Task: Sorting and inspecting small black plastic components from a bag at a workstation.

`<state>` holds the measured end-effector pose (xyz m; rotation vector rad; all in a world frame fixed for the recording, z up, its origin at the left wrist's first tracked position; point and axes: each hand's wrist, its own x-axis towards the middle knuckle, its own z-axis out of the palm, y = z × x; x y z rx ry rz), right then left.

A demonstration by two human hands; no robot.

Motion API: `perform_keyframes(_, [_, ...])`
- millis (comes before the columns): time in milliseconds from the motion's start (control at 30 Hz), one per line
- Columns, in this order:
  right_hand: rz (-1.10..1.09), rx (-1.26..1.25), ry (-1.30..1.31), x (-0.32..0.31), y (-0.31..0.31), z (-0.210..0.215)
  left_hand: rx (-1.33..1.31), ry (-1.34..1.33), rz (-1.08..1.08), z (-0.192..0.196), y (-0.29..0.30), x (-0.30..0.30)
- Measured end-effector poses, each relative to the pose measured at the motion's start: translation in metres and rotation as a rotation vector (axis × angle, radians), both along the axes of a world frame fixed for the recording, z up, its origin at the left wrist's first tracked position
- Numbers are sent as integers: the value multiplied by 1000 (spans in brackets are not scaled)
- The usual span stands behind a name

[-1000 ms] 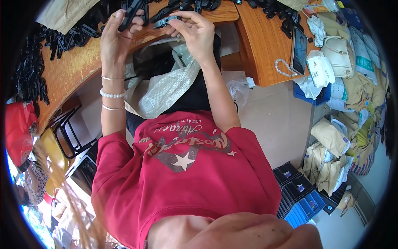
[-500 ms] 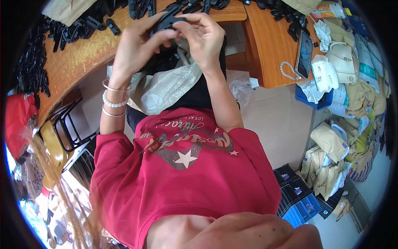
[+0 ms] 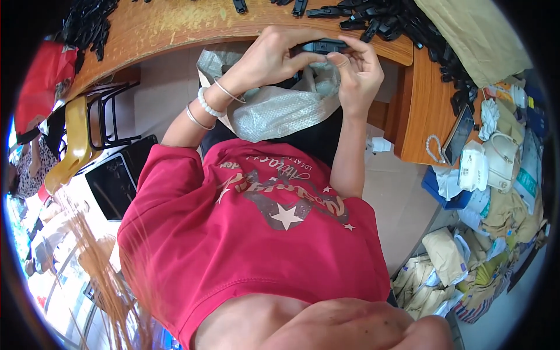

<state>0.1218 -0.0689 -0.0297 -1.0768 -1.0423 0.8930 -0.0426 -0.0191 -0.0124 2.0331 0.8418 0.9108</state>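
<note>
Both my hands meet on a small black plastic clip (image 3: 322,45) just below the wooden table's edge (image 3: 175,32). My left hand (image 3: 265,58), with bracelets at the wrist, grips its left part. My right hand (image 3: 359,70) pinches its right end with the fingertips. Under the hands a grey-white woven sack (image 3: 280,111) lies open on my lap, above my red shirt. Several more black clips (image 3: 402,23) are heaped on the table behind my right hand.
Another pile of black clips (image 3: 87,23) lies at the table's left. A phone (image 3: 458,135) rests on the table's right wing, with a brown paper sack (image 3: 472,35) above. Bags and boxes (image 3: 496,175) crowd the floor at right. A black stool (image 3: 108,114) and a yellow chair (image 3: 73,146) stand at left.
My hands have come down and nearer, from over the tabletop to just below its edge, above the sack. Both still hold a black clip between them.
</note>
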Motion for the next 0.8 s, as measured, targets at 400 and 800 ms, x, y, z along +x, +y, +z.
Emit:
perform_keyframes(400, [-467,182,-1102,40,39,-21,-1034,-901,-143,-4,66,-21])
perform_keyframes(800, [-304,377,-930,30,47,-21,95,273,416,-19,78,5])
